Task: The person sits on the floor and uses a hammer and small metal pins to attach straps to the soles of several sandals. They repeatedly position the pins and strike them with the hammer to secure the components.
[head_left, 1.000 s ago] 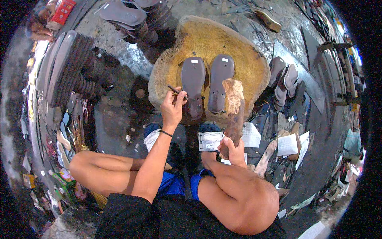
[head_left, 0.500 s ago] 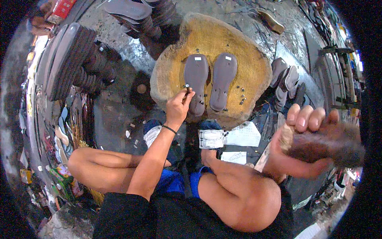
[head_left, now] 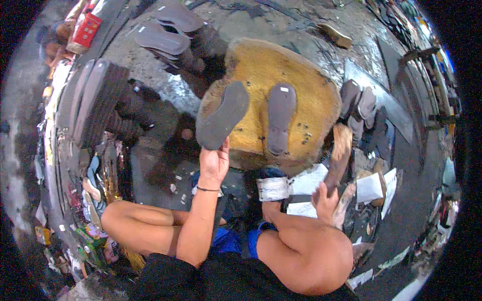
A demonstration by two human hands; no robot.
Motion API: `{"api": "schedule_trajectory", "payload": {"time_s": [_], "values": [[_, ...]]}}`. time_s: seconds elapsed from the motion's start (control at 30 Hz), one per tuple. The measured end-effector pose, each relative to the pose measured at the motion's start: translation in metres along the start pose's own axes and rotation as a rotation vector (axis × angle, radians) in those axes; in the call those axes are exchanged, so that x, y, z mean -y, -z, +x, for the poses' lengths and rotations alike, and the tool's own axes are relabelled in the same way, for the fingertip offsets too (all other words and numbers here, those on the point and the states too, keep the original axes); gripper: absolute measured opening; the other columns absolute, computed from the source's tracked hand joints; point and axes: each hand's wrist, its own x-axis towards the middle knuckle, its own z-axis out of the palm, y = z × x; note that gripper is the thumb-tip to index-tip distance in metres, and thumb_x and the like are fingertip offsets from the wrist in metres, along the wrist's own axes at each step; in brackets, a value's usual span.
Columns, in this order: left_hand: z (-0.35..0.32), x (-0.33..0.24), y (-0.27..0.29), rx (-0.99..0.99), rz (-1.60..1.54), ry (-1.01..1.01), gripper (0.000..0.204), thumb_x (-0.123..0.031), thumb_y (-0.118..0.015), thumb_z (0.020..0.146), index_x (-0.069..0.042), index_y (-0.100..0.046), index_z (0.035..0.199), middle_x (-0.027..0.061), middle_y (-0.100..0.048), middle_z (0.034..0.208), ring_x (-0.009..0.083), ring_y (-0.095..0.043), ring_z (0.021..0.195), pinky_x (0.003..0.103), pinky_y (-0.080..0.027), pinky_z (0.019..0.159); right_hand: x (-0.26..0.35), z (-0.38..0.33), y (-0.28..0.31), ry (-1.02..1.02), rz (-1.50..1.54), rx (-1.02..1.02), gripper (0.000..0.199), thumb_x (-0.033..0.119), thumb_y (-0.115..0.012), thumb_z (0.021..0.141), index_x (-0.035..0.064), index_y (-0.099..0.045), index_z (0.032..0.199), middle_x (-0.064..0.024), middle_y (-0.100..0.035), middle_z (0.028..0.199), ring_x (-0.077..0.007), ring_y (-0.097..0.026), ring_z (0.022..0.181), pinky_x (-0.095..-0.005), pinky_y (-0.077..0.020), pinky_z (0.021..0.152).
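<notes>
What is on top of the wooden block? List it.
On the wooden block lie one dark brown sole with a white label and scattered small dark bits. The left hand holds a second sole over the block's left side; whatever that sole covers cannot be seen.

The tilted sole (head_left: 224, 116) hides some left fingers (head_left: 226, 145); the right fingers (head_left: 322, 192) look blurred.

Matt, rubbery-looking soles (head_left: 281, 116), upper centre; rough-rimmed wooden block (head_left: 258, 62) there; worn wooden mallet (head_left: 338, 156), centre right; matt paper sheets (head_left: 309, 181) nearby.
</notes>
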Motion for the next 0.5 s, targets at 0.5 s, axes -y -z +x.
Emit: {"api": "schedule_trajectory", "payload": {"time_s": [0.5], "values": [[-0.001, 0.02, -0.023, 0.185, 1.579, -0.526, 0.018, -0.02, -0.061, 0.097, -0.003, -0.067, 0.098, 0.0108, -0.072, 0.093, 0.0225, -0.069, 0.076, 0.032, -0.055, 0.068, 0.04, 0.062, -0.147, 0.978, -0.828, 0.213, 0.077, 0.027, -0.078, 0.076, 0.0025, -0.043, 0.139, -0.027, -0.034, 0.148, -0.0457, -0.035, 0.134, -0.0506, -0.0302, 0.111]]}}
